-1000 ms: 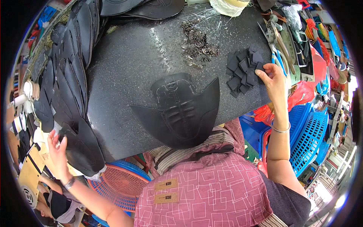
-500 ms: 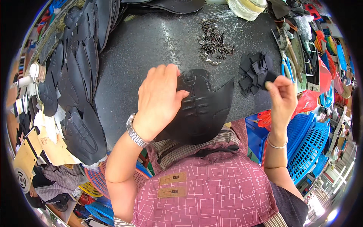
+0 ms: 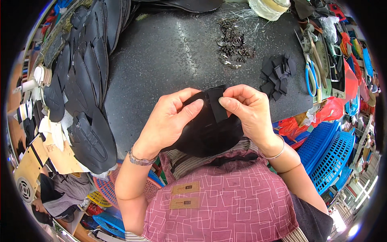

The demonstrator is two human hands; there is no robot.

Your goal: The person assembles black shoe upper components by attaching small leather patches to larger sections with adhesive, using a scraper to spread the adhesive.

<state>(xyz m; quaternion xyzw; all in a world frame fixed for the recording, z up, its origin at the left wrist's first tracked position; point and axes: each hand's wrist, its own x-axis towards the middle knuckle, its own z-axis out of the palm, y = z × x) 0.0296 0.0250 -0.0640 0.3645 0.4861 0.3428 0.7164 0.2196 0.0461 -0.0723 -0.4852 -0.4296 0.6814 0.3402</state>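
A black leather shoe upper (image 3: 209, 141) lies over the near edge of the dark worktable (image 3: 149, 60), against my lap. My left hand (image 3: 163, 121) grips its left side, thumb on top and fingers partly hidden beneath. Between the thumb and fingers of my right hand (image 3: 254, 115) is a small black rectangular patch (image 3: 218, 107), laid across the top of the upper. More such patches form a loose pile (image 3: 278, 74) beyond my right hand. Farther back sits a tangled heap of small dark metal buckles (image 3: 231, 40).
Overlapping black uppers (image 3: 90, 139) line the table's left side. At the right edge are blue-handled scissors (image 3: 310, 76) and other tools. A whitish roll (image 3: 271, 8) stands at the back. Blue plastic baskets (image 3: 326, 153) and red plastic bags (image 3: 290, 127) are at the right.
My right hand has moved left from the patch pile to the upper, carrying one patch. The upper has turned and come slightly nearer, and my left hand has shifted down with it.
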